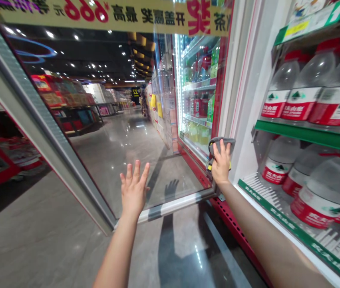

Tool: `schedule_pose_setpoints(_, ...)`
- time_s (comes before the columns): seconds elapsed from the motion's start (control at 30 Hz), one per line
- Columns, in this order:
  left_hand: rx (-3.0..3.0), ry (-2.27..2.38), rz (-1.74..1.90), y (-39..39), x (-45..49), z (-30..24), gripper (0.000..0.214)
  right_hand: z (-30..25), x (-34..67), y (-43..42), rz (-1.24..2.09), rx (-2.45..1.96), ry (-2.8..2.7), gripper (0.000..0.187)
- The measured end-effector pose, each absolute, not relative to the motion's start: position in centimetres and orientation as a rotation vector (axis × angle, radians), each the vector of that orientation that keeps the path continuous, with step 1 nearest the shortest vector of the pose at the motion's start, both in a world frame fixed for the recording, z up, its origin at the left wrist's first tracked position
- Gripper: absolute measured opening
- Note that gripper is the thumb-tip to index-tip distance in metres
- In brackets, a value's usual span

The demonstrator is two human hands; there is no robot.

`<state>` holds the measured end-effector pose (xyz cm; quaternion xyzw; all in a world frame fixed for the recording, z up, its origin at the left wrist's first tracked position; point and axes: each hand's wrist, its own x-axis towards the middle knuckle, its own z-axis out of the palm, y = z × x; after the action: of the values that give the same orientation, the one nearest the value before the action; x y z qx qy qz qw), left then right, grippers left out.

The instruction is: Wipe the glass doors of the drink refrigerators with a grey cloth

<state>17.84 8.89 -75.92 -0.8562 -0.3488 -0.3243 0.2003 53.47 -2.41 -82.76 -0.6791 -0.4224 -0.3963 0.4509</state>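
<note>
An open glass cooler door (112,136) with a silver frame stands in front of me. My left hand (133,189) is raised with fingers spread at the lower part of the glass, holding nothing; whether the palm touches the pane I cannot tell. My right hand (221,162) presses a folded dark grey cloth (227,142) with yellow edging against the hinge side of the door, its fingers lying over the cloth. Part of the cloth is hidden behind the hand.
Large water bottles (316,192) with red-and-white labels fill the cooler shelves at right, behind green shelf strips (307,132). A yellow printed banner (122,16) runs across the door top. Another lit drinks cooler (198,92) shows through the glass. Grey shiny floor (68,248) lies below.
</note>
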Motion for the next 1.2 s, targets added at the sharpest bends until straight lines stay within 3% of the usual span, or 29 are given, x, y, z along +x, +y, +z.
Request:
schedule_pose_setpoints(0.23, -2.393, -0.969, -0.92, 9.0, 17.9, -75.9, 0.103, -91.2, 49.6, -3.3, -0.892, -1.89, -1.087, 0.08)
schedule_pose_setpoints(0.47, -2.397, -0.99, -0.888, 8.8, 17.9, -75.6, 0.098, -86.0, 44.0, 1.0, -0.822, -1.754, -1.312, 0.085)
schedule_pose_setpoints(0.63, -2.403, -1.001, -0.847, 8.7, 17.9, -75.6, 0.095, -89.1, 43.5, -1.0, -0.785, -1.626, -2.066, 0.068)
schedule_pose_setpoints(0.77, -2.399, -1.015, -0.858, 8.7, 18.0, -76.0, 0.096, -89.8, 46.2, -2.5, -0.864, -1.728, -1.921, 0.064)
schedule_pose_setpoints(0.93, -2.395, -1.007, -0.866, 8.8, 18.1, -76.1, 0.097, -85.4, 42.3, 1.1, -0.892, -1.817, -1.43, 0.082)
schedule_pose_setpoints(1.03, -2.396, -0.993, -0.859, 8.8, 18.2, -76.1, 0.097, -85.3, 38.6, 2.5, -0.871, -1.758, -1.584, 0.084)
schedule_pose_setpoints(1.2, -2.352, -1.116, -0.965, 8.6, 17.6, -78.1, 0.092, -87.7, 38.3, 1.4, -0.912, -1.525, -1.948, 0.069)
